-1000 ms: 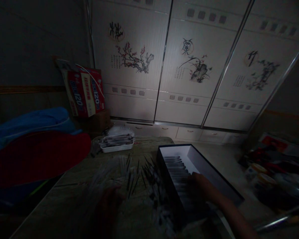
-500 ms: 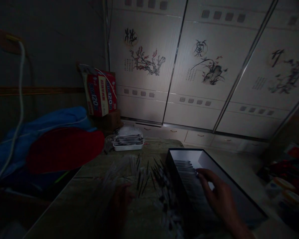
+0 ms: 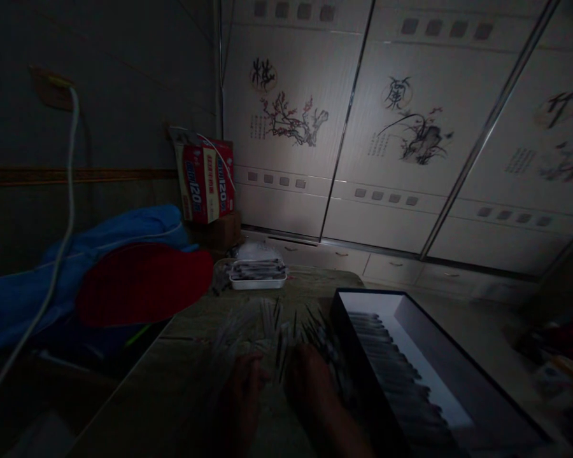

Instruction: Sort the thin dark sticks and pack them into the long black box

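Observation:
My left hand (image 3: 245, 385) is low over the tabletop (image 3: 210, 362), its fingers curled together; whether they hold anything is too dark to see. Close to its right, my right hand (image 3: 312, 381) reaches down at the edge of a pile of dark, slender pen-like sticks (image 3: 327, 343). Its fingers are bent in, and what lies between them is hidden. Several more thin sticks (image 3: 281, 346) and clear, narrow sleeve-like pieces (image 3: 236, 324) lie ahead of the hands. To the right, a dark-rimmed box (image 3: 413, 312) with a pale inside holds a long row of similar sticks (image 3: 386, 356).
A white tray (image 3: 258, 284) full of thin sticks stands at the table's far side, with a clear plastic bag (image 3: 258, 250) behind it. Left of the table are a red round item (image 3: 146, 286) and blue cloth (image 3: 124, 226). A white cable (image 3: 69, 210) hangs from the wall.
My right hand has left the box and moved left to the loose pile beside my left hand. The row in the box is now uncovered. The view has shifted slightly left.

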`<move>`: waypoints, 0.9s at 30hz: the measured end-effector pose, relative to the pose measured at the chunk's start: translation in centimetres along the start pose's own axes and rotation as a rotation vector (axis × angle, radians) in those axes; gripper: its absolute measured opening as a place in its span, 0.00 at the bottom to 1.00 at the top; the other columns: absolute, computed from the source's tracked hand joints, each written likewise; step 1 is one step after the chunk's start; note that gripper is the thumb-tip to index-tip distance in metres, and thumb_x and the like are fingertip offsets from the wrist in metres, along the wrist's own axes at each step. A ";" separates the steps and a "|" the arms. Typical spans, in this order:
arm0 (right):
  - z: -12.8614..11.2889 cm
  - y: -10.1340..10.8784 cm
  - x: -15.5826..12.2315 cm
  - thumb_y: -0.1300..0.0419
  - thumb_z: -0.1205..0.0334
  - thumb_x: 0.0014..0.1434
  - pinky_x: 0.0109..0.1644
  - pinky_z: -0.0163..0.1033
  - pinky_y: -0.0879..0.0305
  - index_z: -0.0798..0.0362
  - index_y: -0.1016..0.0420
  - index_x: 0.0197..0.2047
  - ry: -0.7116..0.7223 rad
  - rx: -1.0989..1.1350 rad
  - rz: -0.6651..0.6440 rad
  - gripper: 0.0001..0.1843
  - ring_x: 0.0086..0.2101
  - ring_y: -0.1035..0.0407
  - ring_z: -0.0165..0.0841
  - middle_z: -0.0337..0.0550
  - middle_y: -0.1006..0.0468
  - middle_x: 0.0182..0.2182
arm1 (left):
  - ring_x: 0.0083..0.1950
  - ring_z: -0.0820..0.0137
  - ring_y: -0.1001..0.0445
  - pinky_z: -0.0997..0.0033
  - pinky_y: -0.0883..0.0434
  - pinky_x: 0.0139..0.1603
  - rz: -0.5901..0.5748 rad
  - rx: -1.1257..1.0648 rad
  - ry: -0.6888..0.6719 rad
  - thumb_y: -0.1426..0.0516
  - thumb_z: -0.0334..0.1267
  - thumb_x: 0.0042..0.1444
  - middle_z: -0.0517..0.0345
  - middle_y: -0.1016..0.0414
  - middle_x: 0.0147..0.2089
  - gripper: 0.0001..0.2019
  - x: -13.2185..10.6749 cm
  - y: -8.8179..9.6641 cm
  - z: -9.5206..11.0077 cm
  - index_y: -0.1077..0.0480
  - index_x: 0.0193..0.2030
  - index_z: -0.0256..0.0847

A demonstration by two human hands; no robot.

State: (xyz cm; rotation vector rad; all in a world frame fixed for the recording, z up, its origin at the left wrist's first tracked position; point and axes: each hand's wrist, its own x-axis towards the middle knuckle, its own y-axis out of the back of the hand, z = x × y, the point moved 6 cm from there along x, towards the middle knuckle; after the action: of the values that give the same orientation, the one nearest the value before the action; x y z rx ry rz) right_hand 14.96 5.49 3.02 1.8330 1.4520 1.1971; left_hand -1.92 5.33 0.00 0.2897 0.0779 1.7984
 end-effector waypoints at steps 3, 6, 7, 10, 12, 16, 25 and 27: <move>-0.2 -1.6 1.9 0.51 0.72 0.55 0.40 0.34 0.38 0.54 0.26 0.37 -0.022 -0.054 -0.020 0.14 0.37 0.30 0.35 0.49 0.25 0.35 | 0.29 0.62 0.23 0.65 0.27 0.33 0.004 0.002 0.011 0.50 0.52 0.53 0.58 0.22 0.25 0.17 -0.2 0.0 0.2 0.28 0.37 0.43; -1.0 -2.7 3.6 0.51 0.70 0.56 0.44 0.36 0.39 0.53 0.26 0.41 0.001 -0.089 -0.048 0.15 0.42 0.32 0.36 0.50 0.26 0.40 | 0.27 0.63 0.23 0.65 0.27 0.31 0.016 -0.019 0.001 0.49 0.52 0.53 0.58 0.23 0.23 0.17 -0.2 0.0 0.3 0.27 0.37 0.43; -1.3 -3.1 4.0 0.51 0.70 0.56 0.45 0.37 0.40 0.53 0.26 0.42 0.013 -0.098 -0.058 0.15 0.44 0.33 0.37 0.51 0.26 0.41 | 0.27 0.63 0.23 0.66 0.28 0.31 0.021 -0.031 -0.007 0.49 0.53 0.53 0.58 0.23 0.23 0.18 -0.2 0.0 0.3 0.27 0.36 0.42; -1.9 -4.1 5.0 0.48 0.68 0.55 0.51 0.41 0.43 0.53 0.28 0.48 0.049 -0.123 -0.082 0.17 0.48 0.36 0.40 0.52 0.27 0.46 | 0.26 0.63 0.24 0.66 0.28 0.29 0.035 -0.060 -0.011 0.49 0.53 0.53 0.58 0.24 0.21 0.18 -0.2 -0.2 0.2 0.27 0.35 0.42; -2.2 -4.5 5.3 0.46 0.65 0.55 0.54 0.44 0.46 0.53 0.30 0.52 0.082 -0.133 -0.101 0.21 0.51 0.38 0.41 0.51 0.29 0.51 | 0.25 0.64 0.26 0.67 0.28 0.29 0.056 -0.067 -0.008 0.49 0.53 0.53 0.59 0.25 0.20 0.18 -0.2 -0.2 0.2 0.27 0.35 0.42; -2.9 -4.5 5.0 0.43 0.61 0.54 0.57 0.48 0.51 0.54 0.36 0.58 0.148 -0.153 -0.144 0.26 0.54 0.41 0.43 0.51 0.32 0.55 | 0.24 0.64 0.26 0.66 0.28 0.30 0.062 -0.032 0.001 0.49 0.53 0.52 0.60 0.26 0.20 0.18 -0.3 0.0 0.5 0.27 0.35 0.42; -2.6 -2.7 -0.5 0.47 0.69 0.57 0.55 0.48 0.47 0.48 0.29 0.50 0.170 -0.165 -0.198 0.18 0.48 0.34 0.40 0.45 0.25 0.46 | 0.26 0.63 0.24 0.64 0.28 0.31 0.026 -0.053 0.005 0.49 0.50 0.52 0.59 0.24 0.22 0.16 -0.1 -0.3 0.6 0.28 0.35 0.41; -2.1 -2.4 -1.5 0.49 0.71 0.58 0.57 0.45 0.48 0.48 0.32 0.54 0.186 -0.120 -0.201 0.22 0.50 0.35 0.37 0.43 0.27 0.50 | 0.27 0.63 0.24 0.64 0.27 0.32 0.019 -0.031 -0.007 0.49 0.48 0.52 0.58 0.23 0.24 0.15 -0.1 -0.3 0.5 0.28 0.35 0.42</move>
State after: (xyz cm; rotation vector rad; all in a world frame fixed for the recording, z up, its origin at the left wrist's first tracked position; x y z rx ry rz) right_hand 11.85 4.50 1.56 1.4905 1.5861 1.3486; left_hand -1.49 5.24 0.35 0.2754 0.0431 1.8157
